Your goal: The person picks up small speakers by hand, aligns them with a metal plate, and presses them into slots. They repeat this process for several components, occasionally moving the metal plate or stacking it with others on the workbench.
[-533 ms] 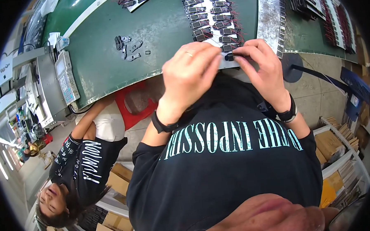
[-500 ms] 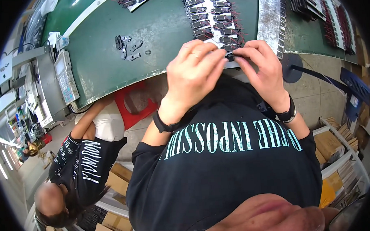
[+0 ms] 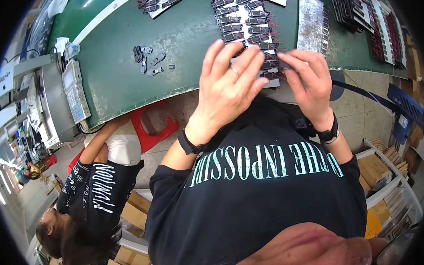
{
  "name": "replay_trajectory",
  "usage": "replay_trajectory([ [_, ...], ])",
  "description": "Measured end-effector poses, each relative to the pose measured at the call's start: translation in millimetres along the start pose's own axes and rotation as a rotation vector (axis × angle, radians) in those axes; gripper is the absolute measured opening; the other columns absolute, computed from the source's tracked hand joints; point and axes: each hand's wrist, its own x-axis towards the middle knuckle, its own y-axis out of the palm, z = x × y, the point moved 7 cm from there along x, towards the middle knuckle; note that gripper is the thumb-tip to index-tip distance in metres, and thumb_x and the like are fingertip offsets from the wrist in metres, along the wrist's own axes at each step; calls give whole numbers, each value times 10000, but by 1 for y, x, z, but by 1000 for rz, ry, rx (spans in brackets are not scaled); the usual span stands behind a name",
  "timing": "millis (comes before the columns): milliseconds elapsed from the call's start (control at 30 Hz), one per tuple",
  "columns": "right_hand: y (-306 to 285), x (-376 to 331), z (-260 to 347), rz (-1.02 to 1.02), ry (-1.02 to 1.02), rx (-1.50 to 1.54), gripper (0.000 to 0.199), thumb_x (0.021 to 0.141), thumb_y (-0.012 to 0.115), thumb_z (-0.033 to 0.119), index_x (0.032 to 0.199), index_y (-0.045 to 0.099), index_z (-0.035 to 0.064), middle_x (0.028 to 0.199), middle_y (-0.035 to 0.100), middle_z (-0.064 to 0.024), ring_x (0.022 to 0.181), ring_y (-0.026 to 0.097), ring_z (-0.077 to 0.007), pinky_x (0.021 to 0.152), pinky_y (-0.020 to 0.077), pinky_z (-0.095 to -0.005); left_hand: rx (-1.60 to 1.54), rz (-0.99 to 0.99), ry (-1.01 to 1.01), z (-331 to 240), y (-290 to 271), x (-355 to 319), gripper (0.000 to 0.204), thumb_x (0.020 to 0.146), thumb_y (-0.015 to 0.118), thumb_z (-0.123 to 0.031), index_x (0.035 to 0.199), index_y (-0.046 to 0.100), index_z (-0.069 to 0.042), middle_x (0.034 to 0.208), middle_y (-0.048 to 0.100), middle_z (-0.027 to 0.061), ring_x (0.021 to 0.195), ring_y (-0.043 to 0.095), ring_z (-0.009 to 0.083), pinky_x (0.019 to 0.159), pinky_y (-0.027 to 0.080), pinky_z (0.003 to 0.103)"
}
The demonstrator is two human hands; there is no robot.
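Observation:
Small black speaker-like parts [image 3: 257, 21] with thin red wires sit in two columns along a white board [image 3: 246, 24] on the green table. My left hand [image 3: 231, 82] hovers over the near end of the left column, its fingers stretched out. It covers some of the parts there. Just right of the board's near end is my right hand [image 3: 311, 78], with index finger and thumb apart and nothing visible between them. Its fingertips are close to the nearest black part [image 3: 270, 75] and the red wires. Whether they touch the wires I cannot tell.
Several loose black pieces [image 3: 145, 59] lie on the table at left. A worn metal plate [image 3: 310, 24] with a row of small parts is at right, beyond it stacked wired boards [image 3: 383, 35]. A keypad device [image 3: 75, 91] stands left. A co-worker [image 3: 101, 189] sits nearby.
My fingertips, which met at the nearest black part, have come apart. The right hand has drawn off to the right and the left fingers have straightened. The co-worker's head has turned.

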Motion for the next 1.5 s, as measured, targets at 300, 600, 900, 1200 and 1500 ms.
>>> replay_trajectory([
  [300, 9, 18, -2, 88, -120, 26, 285, 812, 700, 25, 1095, 705, -9, 1133, 689, -118, 1055, 636, -310, 940, 480, -425, 21, 138, -71, 15, 13, 16, 531, 849, 719, -313, 1310, 596, -79, 1263, 640, 52, 1229, 529, 286, 1161, 257, 534],
  [600, 10, 22, -3, 96, -61, 80, 302, 801, 696, -18, 1103, 700, -13, 1146, 684, -129, 1069, 637, -318, 967, 478, -428, -91, 177, -53, 16, 21, 26, 540, 862, 707, -268, 1337, 566, -55, 1301, 621, 77, 1257, 531, 282, 1169, 239, 555],
  [900, -26, 72, -32, 41, 10, -73, 271, 872, 649, 9, 1139, 698, 17, 1163, 684, -123, 1060, 645, -293, 946, 491, -378, 16, 120, -65, 27, 2, 37, 486, 875, 693, -296, 1256, 608, -7, 1309, 605, 123, 1292, 502, 300, 1169, 227, 575],
  [1200, 3, 109, -41, 167, -70, 34, 244, 895, 641, 41, 1132, 695, 21, 1145, 680, -128, 1038, 657, -296, 883, 521, -343, 187, 182, -105, 46, 6, 68, 486, 963, 577, -392, 1308, 592, -50, 1370, 572, 100, 1382, 415, 281, 1195, 151, 551],
  [1500, 12, 107, -42, 190, -64, 55, 237, 892, 639, 28, 1123, 694, 16, 1159, 671, -120, 1000, 676, -286, 832, 543, -336, 107, 242, -50, 72, 14, 77, 447, 977, 558, -377, 1253, 620, -31, 1372, 574, 119, 1360, 446, 305, 1173, 187, 578],
])
